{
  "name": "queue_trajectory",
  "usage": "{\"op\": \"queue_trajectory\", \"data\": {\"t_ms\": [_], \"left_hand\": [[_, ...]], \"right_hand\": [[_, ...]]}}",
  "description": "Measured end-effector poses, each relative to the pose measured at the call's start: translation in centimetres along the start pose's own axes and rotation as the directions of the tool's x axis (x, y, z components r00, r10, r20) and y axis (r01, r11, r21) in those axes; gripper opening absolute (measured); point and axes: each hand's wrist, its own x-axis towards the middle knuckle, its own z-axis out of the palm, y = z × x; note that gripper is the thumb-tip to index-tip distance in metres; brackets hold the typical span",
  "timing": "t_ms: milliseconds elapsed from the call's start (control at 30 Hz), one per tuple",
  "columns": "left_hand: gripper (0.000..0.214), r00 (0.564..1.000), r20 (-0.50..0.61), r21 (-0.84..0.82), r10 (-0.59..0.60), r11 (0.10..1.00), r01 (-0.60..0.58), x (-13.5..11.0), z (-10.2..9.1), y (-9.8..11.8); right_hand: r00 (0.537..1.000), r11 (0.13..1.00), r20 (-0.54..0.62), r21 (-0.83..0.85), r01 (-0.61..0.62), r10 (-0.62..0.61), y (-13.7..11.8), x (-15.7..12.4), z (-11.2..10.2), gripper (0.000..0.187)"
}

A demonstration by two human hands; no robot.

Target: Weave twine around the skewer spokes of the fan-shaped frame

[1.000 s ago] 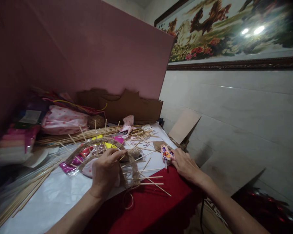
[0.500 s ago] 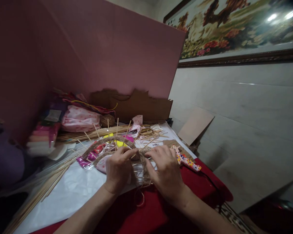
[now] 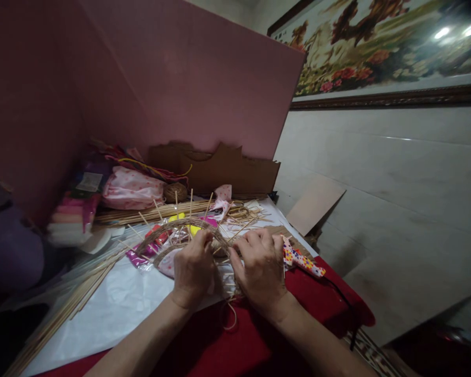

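No words or numbers are clear enough to read. The white label (image 3: pixel 89 181) far left of the fingers (image 3: pixel 255 238) is too blurry. Tiny dark marks (image 3: pixel 280 35) on the horse picture (image 3: pixel 377 57), high above the fingers, are too small.

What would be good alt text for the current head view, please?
A person's left hand holds a curved twine frame spiked with sticks, right hand touching it, over a white sheet and red cloth. A flowered tool lies right, a twine ball behind.
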Motion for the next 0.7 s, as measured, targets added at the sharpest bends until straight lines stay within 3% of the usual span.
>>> {"op": "queue_trajectory", "data": {"t_ms": [200, 467, 700], "left_hand": [[0.013, 0.999, 0.029, -0.007, 0.026, 1.000, -0.026, -0.05, 0.09, -0.09], [0.016, 0.999, 0.041, -0.085, 0.035, 0.996, -0.032, -0.05, 0.11, -0.25], [0.033, 0.992, 0.100, -0.184, 0.083, 0.981, -0.063, -0.14, 0.02, -0.29]], "right_hand": [[0.999, 1.000, 0.028, 0.014, 0.018, -0.018, -0.10, 0.15, -0.03, 0.012], [0.997, 0.993, 0.049, 0.093, -0.071, 0.066, -0.12, 0.32, 0.44, 0.010], [0.991, 0.989, 0.073, 0.089, -0.118, 0.112, 0.22, 0.31, 0.74, 0.012]]}}
